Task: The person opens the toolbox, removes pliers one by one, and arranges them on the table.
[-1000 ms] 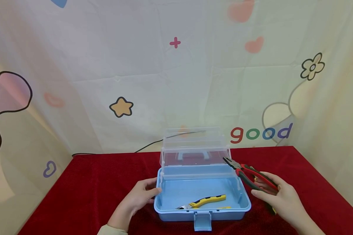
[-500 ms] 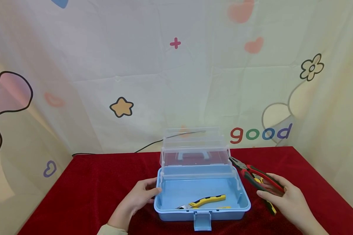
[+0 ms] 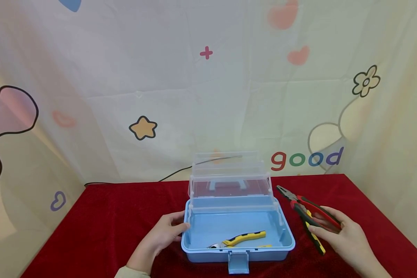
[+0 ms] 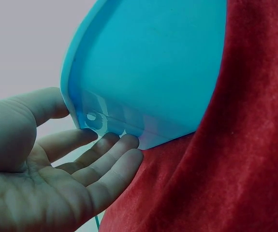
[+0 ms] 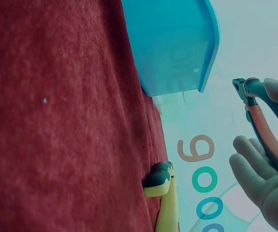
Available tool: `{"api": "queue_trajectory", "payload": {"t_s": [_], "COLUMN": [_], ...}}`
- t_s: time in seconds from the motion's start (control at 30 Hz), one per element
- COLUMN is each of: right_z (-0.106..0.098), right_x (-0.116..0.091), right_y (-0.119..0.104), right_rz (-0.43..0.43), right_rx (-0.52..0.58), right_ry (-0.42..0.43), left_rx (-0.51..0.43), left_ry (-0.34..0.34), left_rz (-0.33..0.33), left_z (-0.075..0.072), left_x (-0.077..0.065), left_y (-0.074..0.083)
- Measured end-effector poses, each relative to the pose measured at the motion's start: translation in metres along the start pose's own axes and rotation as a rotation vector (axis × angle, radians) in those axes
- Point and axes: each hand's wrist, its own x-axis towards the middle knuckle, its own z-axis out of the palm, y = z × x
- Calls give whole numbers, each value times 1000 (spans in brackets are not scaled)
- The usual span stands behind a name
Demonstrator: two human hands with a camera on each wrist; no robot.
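A light blue toolbox (image 3: pixel 236 255) stands in front of me with its clear lid (image 3: pixel 229 187) raised at the back. My left hand (image 3: pixel 167 228) holds its left side, thumb at the rim and fingertips against the outer wall (image 4: pixel 148 72). To the right of the box, my right hand (image 3: pixel 349 235) grips a pair of pliers with red and black handles (image 3: pixel 324 213), tilted up toward the left, the handles spread. Inside the box lie yellow-and-black pliers (image 3: pixel 246 237). Another yellow-and-black tool (image 3: pixel 316 240) lies beneath the held pliers, its far end partly hidden.
A dark red cloth (image 3: pixel 125 216) covers the table. Behind it hangs a pale printed curtain (image 3: pixel 166 88). The toolbox's front latch (image 3: pixel 238 263) hangs down. Another bit of yellow (image 3: pixel 265 246) shows at the box's front wall, mostly hidden.
My right hand has moved right, carrying the red-and-black pliers away from the toolbox. More of the yellow-and-black tool beneath now shows. The left hand has stayed on the box.
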Motion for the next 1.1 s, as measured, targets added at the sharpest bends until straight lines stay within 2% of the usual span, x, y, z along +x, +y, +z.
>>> {"api": "queue_trajectory", "payload": {"t_s": [0.17, 1.1], "right_z": [-4, -23], "right_x": [1, 4], "right_y": [4, 17], "right_rz": [21, 93], "right_rx": [17, -74], "right_ry": [-3, 25], "left_rx": [1, -9], "left_ry": [-1, -12], "left_rz": [1, 19], "left_z": [0, 0], "left_x": [0, 0], "left_y": [-1, 0]}}
